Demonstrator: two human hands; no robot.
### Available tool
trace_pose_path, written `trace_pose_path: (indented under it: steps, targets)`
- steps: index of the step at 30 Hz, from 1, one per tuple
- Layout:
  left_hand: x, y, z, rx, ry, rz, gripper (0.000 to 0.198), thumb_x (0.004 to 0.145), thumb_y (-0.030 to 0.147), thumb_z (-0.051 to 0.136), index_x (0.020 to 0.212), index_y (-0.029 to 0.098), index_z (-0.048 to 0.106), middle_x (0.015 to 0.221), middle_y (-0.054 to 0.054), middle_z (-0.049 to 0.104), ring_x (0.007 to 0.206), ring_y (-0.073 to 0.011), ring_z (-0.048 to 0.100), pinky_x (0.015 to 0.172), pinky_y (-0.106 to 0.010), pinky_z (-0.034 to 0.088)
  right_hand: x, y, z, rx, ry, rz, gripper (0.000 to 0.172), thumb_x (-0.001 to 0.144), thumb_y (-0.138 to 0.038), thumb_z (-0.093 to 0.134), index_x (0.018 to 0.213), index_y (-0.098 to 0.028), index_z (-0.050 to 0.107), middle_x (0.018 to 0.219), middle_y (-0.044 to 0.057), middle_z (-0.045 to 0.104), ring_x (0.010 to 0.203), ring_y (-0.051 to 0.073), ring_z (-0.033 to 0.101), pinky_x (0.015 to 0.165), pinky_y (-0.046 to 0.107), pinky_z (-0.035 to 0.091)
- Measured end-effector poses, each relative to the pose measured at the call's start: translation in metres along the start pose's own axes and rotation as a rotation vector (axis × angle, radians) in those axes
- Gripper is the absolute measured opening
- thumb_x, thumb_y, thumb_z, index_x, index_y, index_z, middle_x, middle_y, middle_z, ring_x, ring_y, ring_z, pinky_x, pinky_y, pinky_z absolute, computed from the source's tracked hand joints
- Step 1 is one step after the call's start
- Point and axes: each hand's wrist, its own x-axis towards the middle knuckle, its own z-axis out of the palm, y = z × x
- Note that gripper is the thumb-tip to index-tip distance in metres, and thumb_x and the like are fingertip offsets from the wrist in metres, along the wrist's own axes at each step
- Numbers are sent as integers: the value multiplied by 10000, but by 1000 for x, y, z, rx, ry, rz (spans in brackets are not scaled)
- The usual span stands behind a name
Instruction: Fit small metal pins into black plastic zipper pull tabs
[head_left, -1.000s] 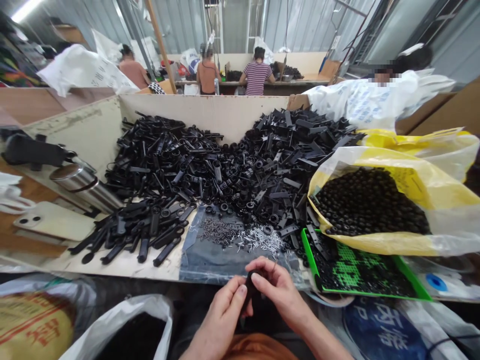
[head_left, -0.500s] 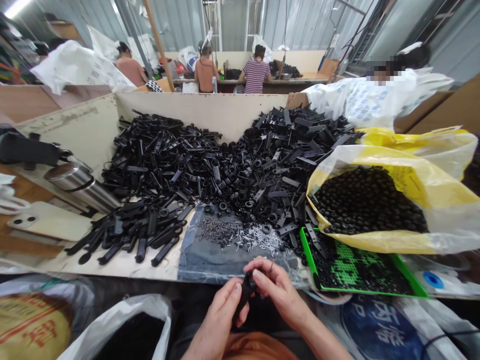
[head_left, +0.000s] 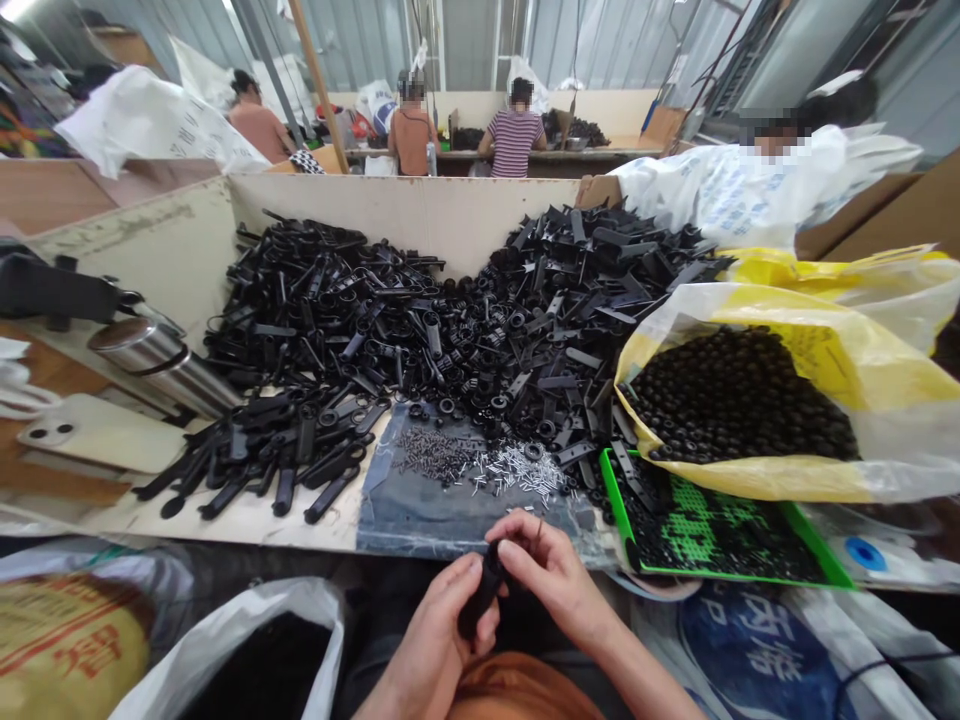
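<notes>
A black plastic handle-shaped part (head_left: pixel 480 598) is held between my two hands, just in front of the table edge. My left hand (head_left: pixel 444 612) wraps its fingers around the part's lower body. At its upper end, my right hand (head_left: pixel 541 568) pinches with thumb and forefinger; any small piece under those fingertips is hidden. Beyond the hands lies a dark blue mat (head_left: pixel 427 520) with silver pins (head_left: pixel 521 470) and small brownish screws (head_left: pixel 431 453) on it.
Heaps of black plastic parts (head_left: pixel 322 300) fill the table's back. A yellow-white bag (head_left: pixel 900 430) of black round pieces and a green tray (head_left: pixel 742 578) stand right. Left are a steel flask (head_left: pixel 180 370), a phone (head_left: pixel 105 434) and an open white sack (head_left: pixel 330 620). Several people sit beyond.
The black part has tipped slightly more upright, and my right thumb and forefinger have closed in at its top. My left hand keeps its hold. The view has shifted a little.
</notes>
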Motion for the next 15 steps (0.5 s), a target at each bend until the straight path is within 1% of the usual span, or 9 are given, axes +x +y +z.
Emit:
trace_pose_path:
  steps: [2,5,8,11,13,15]
  targets:
    - [2,-2,-3,19,-23,46,361,759,464,808,887,148,688,762,8,627,552,-67,440,551,-225,288,-1,-2,0,-28,5,-23,368,907,-541,678,989,-183,684,769,-9,601,637,124,598,632,246,464]
    - [4,-4,-5,26,-23,85,349,751,448,797,907,146,715,748,2,631,580,-90,444,575,-242,312,-3,-6,3,-107,44,-106,353,900,-529,690,977,-187,726,817,6,579,674,129,589,635,248,475]
    - [4,-4,-6,-3,-9,102,350,727,414,775,975,168,745,785,-5,642,655,-127,468,625,-264,352,-5,-8,7,-81,4,-118,303,917,-487,683,1011,-203,728,908,20,577,653,125,638,599,251,519]
    - [4,-3,-6,22,-85,128,325,767,418,733,988,181,763,752,-4,622,696,-146,462,667,-276,356,-5,-7,11,43,-63,-79,271,941,-459,655,1058,-218,697,992,18,557,578,127,703,533,263,566]
    - [4,-3,-7,49,-150,143,309,813,434,707,992,188,765,696,6,584,684,-144,441,680,-278,345,-5,-6,12,78,-67,-77,263,943,-453,653,1064,-224,694,986,8,545,568,138,720,524,272,590]
    - [5,-4,-10,57,-186,151,324,839,453,700,1031,198,757,692,8,574,689,-144,435,689,-277,340,-4,-6,12,90,-73,-79,262,941,-456,654,1061,-227,697,973,4,542,578,146,725,530,279,601]
